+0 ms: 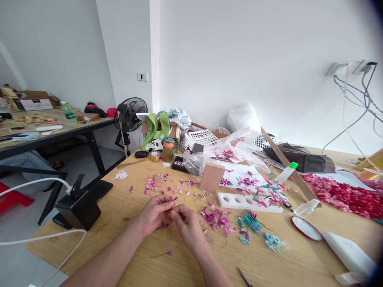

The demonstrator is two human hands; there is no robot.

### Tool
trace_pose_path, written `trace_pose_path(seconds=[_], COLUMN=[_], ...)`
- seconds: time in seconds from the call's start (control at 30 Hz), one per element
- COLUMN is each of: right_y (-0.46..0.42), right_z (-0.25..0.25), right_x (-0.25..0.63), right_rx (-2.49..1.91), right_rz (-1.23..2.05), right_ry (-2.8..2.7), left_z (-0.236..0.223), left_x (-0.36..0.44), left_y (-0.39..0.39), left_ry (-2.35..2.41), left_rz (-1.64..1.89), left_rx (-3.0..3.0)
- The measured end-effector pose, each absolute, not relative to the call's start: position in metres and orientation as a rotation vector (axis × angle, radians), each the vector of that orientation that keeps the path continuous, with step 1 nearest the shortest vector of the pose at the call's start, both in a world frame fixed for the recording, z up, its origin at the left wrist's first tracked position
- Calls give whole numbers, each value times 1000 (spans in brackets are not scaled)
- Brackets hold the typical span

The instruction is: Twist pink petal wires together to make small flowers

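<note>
Close together above the table, both my hands pinch at small pink-purple petals. My left hand (158, 210) is closed, with a magenta petal (174, 199) showing at its fingertips. Right beside it my right hand (186, 223) is closed too, thumb pressed to the fingers near the base of that petal; what lies inside its pinch is too small to make out. A purple bud on a thin stem (169, 253) lies below my hands. To the right is a heap of magenta petals (216, 217), and beyond my hands several pink petals (154, 184) are scattered.
A wooden block (212, 177) and a white holed strip (239, 201) stand behind the petals. Teal pieces (253, 221), teal spools (272, 239) and a round red-rimmed dish (306, 228) lie rightward. A scissor-like metal tool (244, 277) is near the front; a black box (78, 209) stands left.
</note>
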State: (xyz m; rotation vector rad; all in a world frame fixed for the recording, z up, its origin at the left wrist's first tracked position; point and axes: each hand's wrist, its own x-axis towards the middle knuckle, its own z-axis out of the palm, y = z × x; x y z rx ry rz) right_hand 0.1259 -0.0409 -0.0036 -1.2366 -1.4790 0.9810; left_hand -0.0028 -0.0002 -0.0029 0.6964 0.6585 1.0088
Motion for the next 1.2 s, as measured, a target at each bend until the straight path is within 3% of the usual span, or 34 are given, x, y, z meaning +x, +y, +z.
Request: trace_pose_path(seconds=[0.97,1.2], right_y=[-39,-33], right_z=[-8,-7], right_x=[126,144], right_rx=[-1218,-1340], right_rz=[1162,955], right_ry=[-1410,-1395], left_z=[2,7], left_x=[3,-11], left_y=[-4,8], left_ry=[686,723], left_rz=[1095,1256], left_rx=[624,653])
